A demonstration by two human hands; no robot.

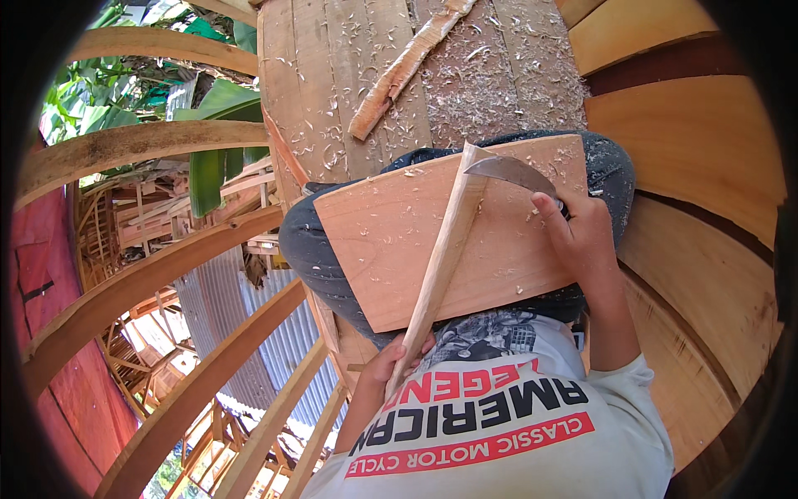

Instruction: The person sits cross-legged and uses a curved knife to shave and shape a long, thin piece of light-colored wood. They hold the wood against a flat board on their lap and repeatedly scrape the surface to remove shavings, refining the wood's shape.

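Note:
My left hand [387, 366] is closed round the lower end of a long pale wooden stick [438, 262], close to my shirt. The stick slants up and away across a flat wooden board [374, 241] that lies over my lap. In my right hand [582, 237] is a curved knife [519, 172], its handle mostly hidden by the fingers. The blade points left and its tip meets the stick near the far end. A few shavings lie on the board.
Beyond my knees, wood shavings [532, 100] cover a plank floor [307, 91], where a rough wooden strip [407, 71] lies. Open wooden slats [158, 270] run along the left, with corrugated metal sheets [224, 316] below. Broad wooden planks [682, 133] line the right.

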